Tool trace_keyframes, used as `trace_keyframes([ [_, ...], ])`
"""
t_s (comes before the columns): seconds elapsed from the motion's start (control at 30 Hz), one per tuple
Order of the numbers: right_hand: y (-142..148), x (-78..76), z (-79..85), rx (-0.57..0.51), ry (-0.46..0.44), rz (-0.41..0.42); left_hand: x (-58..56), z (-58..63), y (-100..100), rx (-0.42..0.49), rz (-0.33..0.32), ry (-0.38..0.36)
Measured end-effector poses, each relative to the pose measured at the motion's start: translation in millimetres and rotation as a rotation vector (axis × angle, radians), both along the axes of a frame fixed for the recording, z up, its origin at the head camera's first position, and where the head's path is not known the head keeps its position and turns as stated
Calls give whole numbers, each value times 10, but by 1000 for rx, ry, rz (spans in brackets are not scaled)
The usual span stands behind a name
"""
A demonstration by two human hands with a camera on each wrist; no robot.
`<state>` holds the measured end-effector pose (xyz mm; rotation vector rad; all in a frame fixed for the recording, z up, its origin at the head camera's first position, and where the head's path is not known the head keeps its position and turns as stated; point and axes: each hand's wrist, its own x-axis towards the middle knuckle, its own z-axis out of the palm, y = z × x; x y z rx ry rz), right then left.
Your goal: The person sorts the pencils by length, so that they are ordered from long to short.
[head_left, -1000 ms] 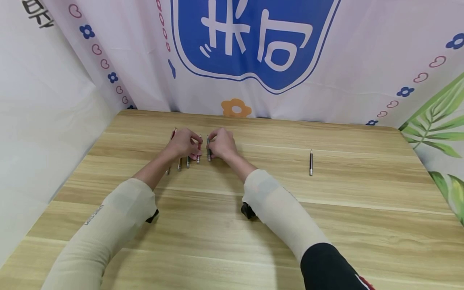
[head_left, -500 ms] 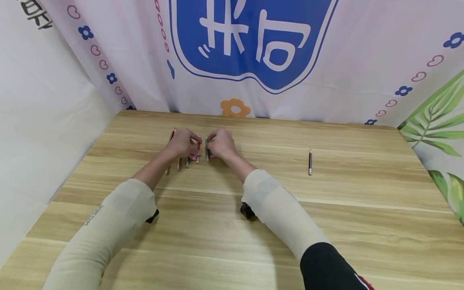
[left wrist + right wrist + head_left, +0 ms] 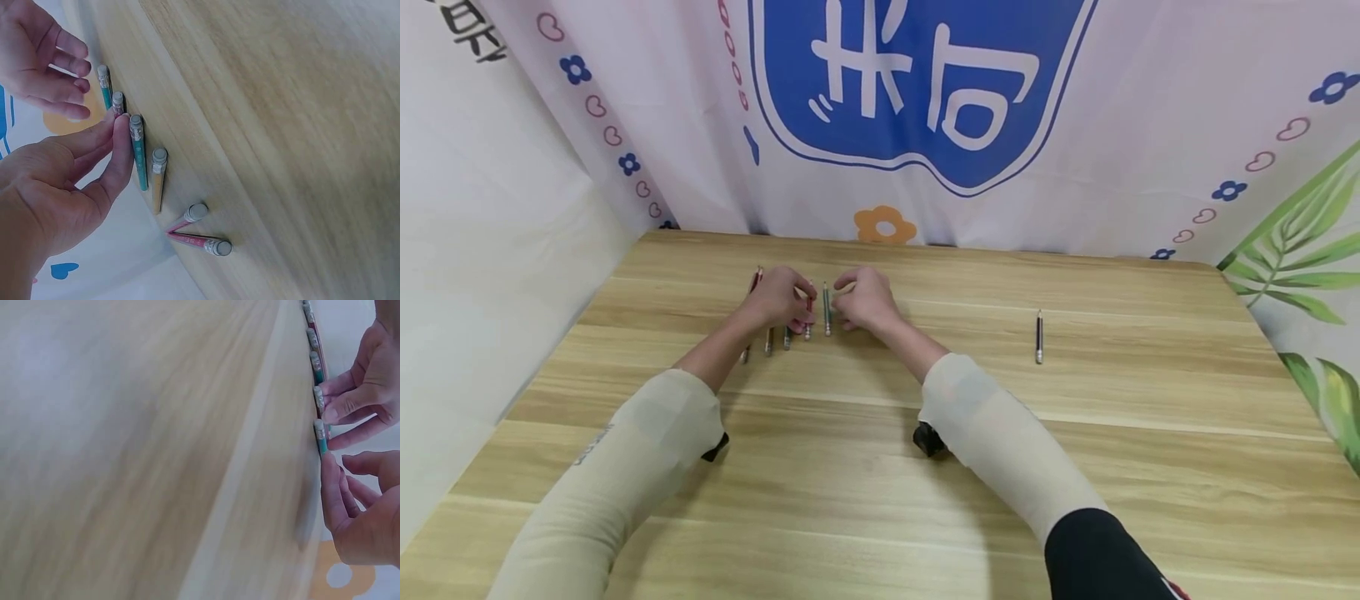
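In the head view my left hand (image 3: 777, 298) pinches a red pencil (image 3: 808, 332) between thumb and fingers. The left wrist view shows this pencil's eraser end (image 3: 118, 98) at the fingertips. A green pencil (image 3: 827, 315) lies just right of it, eraser end towards me. My right hand (image 3: 867, 300) is beside that green pencil with its fingers apart and nothing between them. Left of the pinched pencil lie another green pencil (image 3: 139, 156), a yellow pencil (image 3: 158, 184) and two red pencils (image 3: 199, 242), whose ends meet at an angle. My left hand partly covers these in the head view.
One dark pencil (image 3: 1040, 337) lies alone on the right part of the wooden table (image 3: 880, 467). A printed cloth (image 3: 700, 125) hangs behind the table's far edge. White sheeting (image 3: 497, 250) is at the left.
The green pencil between the hands has shifted slightly left, closer to the red one. My right hand has let go of it and drawn slightly right. The left hand stays about where it was.
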<state>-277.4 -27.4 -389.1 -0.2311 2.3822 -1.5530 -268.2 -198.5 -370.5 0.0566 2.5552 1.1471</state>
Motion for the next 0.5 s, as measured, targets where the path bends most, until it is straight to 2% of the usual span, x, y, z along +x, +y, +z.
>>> trace_keyframes([
  [0.5, 424, 99, 48, 5, 12, 24, -11, -5, 8, -28, -6, 18],
])
